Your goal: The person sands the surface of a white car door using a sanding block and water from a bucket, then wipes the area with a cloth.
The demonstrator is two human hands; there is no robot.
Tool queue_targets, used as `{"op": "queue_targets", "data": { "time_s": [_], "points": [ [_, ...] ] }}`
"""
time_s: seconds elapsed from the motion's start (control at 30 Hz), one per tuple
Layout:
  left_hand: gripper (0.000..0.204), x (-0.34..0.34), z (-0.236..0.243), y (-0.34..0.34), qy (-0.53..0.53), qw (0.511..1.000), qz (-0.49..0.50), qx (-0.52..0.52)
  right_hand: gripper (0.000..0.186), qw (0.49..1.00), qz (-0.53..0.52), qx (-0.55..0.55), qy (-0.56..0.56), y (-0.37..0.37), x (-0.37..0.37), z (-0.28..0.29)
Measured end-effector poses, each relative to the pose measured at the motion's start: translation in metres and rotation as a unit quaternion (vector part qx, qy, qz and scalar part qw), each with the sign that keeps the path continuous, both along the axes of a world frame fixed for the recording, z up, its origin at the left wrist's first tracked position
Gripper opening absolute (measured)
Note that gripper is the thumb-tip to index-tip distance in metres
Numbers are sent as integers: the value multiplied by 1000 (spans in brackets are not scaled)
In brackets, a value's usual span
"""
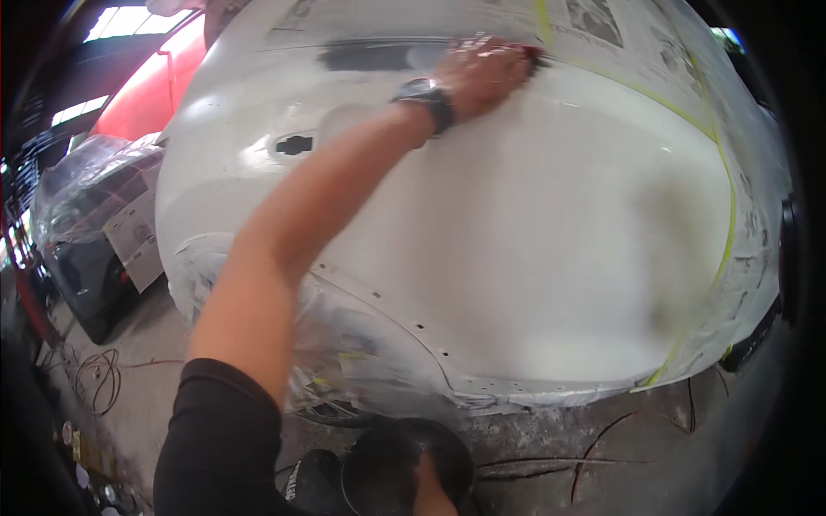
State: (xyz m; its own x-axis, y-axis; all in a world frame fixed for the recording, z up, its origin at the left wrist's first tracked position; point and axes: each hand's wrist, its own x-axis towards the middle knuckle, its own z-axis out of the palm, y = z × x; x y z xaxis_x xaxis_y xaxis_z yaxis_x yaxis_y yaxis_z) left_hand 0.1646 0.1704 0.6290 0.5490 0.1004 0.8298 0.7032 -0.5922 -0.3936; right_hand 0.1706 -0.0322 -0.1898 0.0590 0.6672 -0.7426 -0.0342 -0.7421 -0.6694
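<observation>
My left hand (483,79), wet and wearing a wristwatch (428,96), presses a dark red pad (535,58) against the upper part of a white car body panel (551,241). Motion blurs the pad, so its exact kind is unclear. Left of that hand, a dark grey smeared patch (366,57) lies along the panel's crease. Low in the view, my right hand (426,477) reaches into a black bucket (357,469) on the floor; its fingers are too dim and blurred to make out.
Yellow-green masking tape (732,202) and masking paper (757,232) border the panel. Plastic sheeting (361,344) hangs in the wheel arch. Another plastic-wrapped dark car part (86,267) stands at left. A coiled hose (99,378) and cables (594,447) lie on the concrete floor.
</observation>
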Motion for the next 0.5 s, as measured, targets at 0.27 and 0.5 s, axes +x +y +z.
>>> {"op": "queue_targets", "data": {
  "time_s": [0.27,0.5],
  "points": [
    [37,-295,31,35,43,978,148,142,68,999,-32,-36,1,0,2,-4],
    [43,-369,47,31,-141,905,400,-6,69,998,-36,-45,20,-2,-19,-21]
  ]
}}
